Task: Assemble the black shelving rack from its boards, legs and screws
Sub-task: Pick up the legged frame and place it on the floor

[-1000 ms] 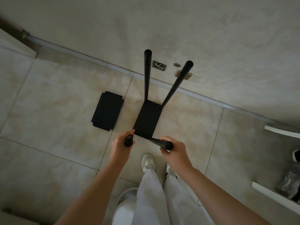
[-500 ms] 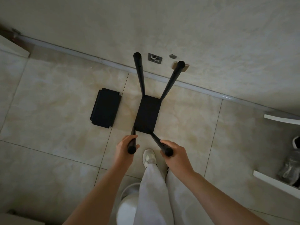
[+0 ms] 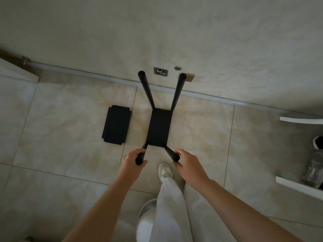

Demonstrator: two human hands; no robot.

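I've got the left hand (image 3: 133, 158) wrapped round the near-left leg (image 3: 140, 156) and the right hand (image 3: 187, 164) round the near-right leg (image 3: 172, 153) — rack (image 3: 159, 127) stands on the floor (image 3: 70, 137) by spare boards (image 3: 116, 126) — I'd hold both tops level, plumb.

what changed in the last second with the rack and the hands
The rack was righted: its two far legs, tilted right before, now splay evenly. The left hand and right hand kept gripping the two near legs. The stack of black boards stayed flat on the floor.
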